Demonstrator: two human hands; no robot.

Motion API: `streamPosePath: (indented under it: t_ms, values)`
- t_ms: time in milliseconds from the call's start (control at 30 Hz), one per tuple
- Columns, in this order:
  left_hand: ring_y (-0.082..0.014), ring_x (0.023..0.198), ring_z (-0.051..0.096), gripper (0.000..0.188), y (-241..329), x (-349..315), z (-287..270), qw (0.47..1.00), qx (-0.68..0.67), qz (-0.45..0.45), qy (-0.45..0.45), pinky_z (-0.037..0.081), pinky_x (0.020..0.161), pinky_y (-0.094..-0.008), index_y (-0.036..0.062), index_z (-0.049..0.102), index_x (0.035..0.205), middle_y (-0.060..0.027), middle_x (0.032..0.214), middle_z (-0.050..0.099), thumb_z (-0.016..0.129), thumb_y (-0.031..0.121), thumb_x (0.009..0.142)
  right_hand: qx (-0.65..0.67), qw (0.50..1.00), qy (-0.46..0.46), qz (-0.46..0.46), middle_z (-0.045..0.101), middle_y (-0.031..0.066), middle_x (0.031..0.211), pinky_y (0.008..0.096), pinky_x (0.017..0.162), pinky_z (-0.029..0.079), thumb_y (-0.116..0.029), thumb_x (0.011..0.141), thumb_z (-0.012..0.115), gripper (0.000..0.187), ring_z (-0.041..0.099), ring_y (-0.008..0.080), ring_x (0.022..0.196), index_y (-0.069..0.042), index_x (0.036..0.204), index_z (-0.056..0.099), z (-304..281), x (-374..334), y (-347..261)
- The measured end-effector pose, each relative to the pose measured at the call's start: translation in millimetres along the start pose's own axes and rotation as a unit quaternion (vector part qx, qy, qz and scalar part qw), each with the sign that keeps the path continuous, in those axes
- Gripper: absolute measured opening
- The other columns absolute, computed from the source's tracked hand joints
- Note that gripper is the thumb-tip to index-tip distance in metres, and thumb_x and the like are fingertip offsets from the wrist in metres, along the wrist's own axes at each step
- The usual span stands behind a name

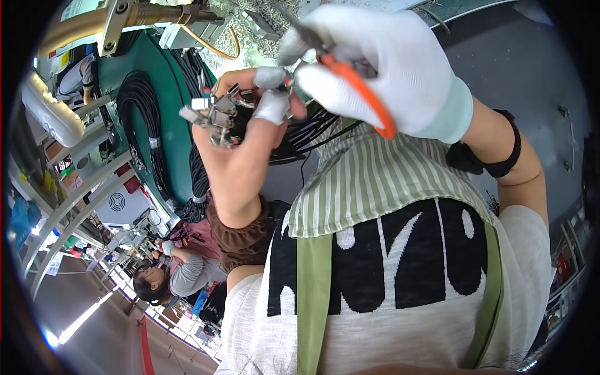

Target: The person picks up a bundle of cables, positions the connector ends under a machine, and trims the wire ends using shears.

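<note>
My left hand, with pale covers on the thumb and a fingertip, is closed round a bunch of black cables. Metal connectors on the cable ends stick out on its left side. Pinched between thumb and finger is a cable end with a speck of red. Just to the right, my right hand wears a white glove and grips orange-handled cutters. Their dark jaws point to the upper left, above the pinched end, and are blurred. Whether the jaws touch the wire I cannot tell.
Coiled black cables lie on a green surface to the left. Small cut bits heap up beyond my hands. A brass-coloured machine arm and a white lamp stand at the left. A co-worker sits at lower left.
</note>
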State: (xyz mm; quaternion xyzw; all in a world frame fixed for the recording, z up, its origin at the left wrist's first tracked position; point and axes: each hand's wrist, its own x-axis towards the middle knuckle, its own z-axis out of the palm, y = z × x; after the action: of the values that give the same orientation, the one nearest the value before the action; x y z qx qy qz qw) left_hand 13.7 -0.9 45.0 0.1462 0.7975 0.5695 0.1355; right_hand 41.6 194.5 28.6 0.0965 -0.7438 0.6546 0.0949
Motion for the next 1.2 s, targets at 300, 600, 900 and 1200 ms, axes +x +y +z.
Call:
streamPosePath:
  t_ms: [300,600,900,1200]
  values:
    - [-0.0102,0.066,0.057,0.023,-21.5,-2.0,4.4,0.995,0.042,0.043,-0.074,0.047,0.06,-0.022,-0.0038,0.055,0.105,-0.0109,0.093,0.065,0.055,-0.01,0.083,0.304,0.928,-0.199,0.085,0.054,0.0042,0.059,0.0259,0.046,0.043,-0.015,0.091,0.055,0.016,0.056,0.0123,0.051,-0.003,0.081,0.051,-13.2,8.9,36.0]
    - [-0.0125,0.069,0.059,0.024,-37.3,-4.2,-13.0,0.96,0.168,0.202,-0.097,0.049,0.061,-0.0253,-0.0018,0.055,0.104,-0.0086,0.091,0.064,0.058,-0.009,0.082,0.27,0.882,-0.296,0.248,0.06,0.0034,0.058,0.0243,0.046,0.044,-0.024,0.088,0.057,0.019,0.056,0.0101,0.047,-0.008,0.093,0.066,-4.0,3.8,47.1]
    - [-0.0106,0.066,0.054,0.024,-15.5,1.6,-9.8,0.941,-0.31,-0.121,-0.06,0.045,0.06,-0.0217,0.0011,0.055,0.105,-0.0022,0.082,0.058,0.06,-0.004,0.082,-0.148,0.979,0.004,-0.138,0.053,0.0067,0.056,0.0287,0.045,0.042,-0.016,0.077,0.069,0.014,0.056,0.0183,0.048,-0.007,0.085,0.062,21.8,-10.3,35.1]
    - [-0.0084,0.075,0.054,0.026,-27.8,-0.6,-4.2,0.997,0.04,0.036,0.062,0.045,0.071,-0.0223,-0.0009,0.055,0.105,-0.0029,0.089,0.059,0.062,-0.003,0.081,-0.375,0.901,0.082,-0.201,0.053,0.0068,0.056,0.0303,0.046,0.042,-0.019,0.076,0.072,0.018,0.056,0.0223,0.049,-0.007,0.082,0.06,22.9,-13.9,42.6]
